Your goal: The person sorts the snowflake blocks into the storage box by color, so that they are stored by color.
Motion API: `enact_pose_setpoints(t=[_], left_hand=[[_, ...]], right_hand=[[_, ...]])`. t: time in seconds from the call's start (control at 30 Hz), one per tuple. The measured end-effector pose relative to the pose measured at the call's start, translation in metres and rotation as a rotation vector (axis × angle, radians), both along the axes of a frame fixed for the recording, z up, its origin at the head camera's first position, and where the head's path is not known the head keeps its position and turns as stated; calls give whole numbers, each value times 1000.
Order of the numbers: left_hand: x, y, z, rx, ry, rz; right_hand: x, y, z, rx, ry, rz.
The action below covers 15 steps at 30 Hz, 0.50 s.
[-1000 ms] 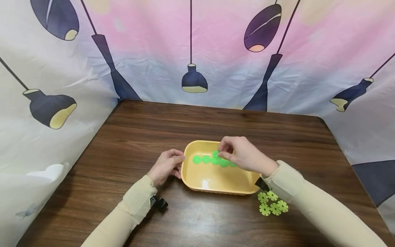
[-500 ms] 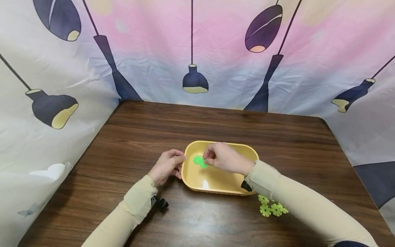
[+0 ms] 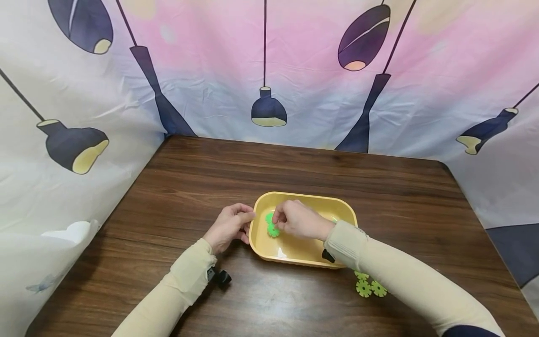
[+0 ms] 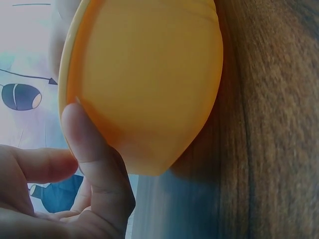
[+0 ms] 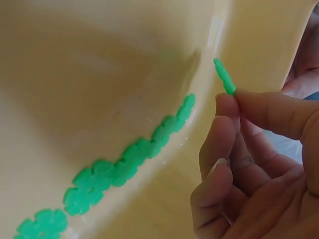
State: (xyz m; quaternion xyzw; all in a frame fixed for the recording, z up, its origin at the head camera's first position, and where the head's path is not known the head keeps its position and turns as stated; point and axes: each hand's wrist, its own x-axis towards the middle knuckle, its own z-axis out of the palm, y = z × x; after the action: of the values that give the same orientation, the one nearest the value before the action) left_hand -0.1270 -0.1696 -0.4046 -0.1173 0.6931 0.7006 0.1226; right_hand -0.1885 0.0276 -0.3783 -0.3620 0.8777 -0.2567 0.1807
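Observation:
A yellow plastic basin (image 3: pixel 294 250) sits on the table. My left hand (image 3: pixel 229 225) grips its left rim, thumb and forefinger at the edge in the left wrist view. My right hand (image 3: pixel 301 220) is over the basin's left part and pinches a green notched plastic disc (image 5: pixel 224 76) between thumb and forefinger, seen nearly edge-on in the right wrist view. Several similar green discs (image 5: pixel 132 157) lie in a row along the basin's inside wall. In the head view my right hand hides most of that row.
Several yellow-green notched discs (image 3: pixel 364 288) lie on the brown wooden table (image 3: pixel 202 178) in front of the basin's right end, partly covered by my right sleeve. A printed cloth (image 3: pixel 219 93) hangs behind the table.
My right hand has moved left within the basin, to the left end of the disc row, with a green disc between its fingers. My left hand stays on the rim.

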Motion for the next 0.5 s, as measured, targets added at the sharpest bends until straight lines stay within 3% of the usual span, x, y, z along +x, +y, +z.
enact_pose_setpoints(t=[0.5], left_hand=[[-1,0,-2,17,5,9]], right_hand=[[-1,-9,-7,56,41,39]])
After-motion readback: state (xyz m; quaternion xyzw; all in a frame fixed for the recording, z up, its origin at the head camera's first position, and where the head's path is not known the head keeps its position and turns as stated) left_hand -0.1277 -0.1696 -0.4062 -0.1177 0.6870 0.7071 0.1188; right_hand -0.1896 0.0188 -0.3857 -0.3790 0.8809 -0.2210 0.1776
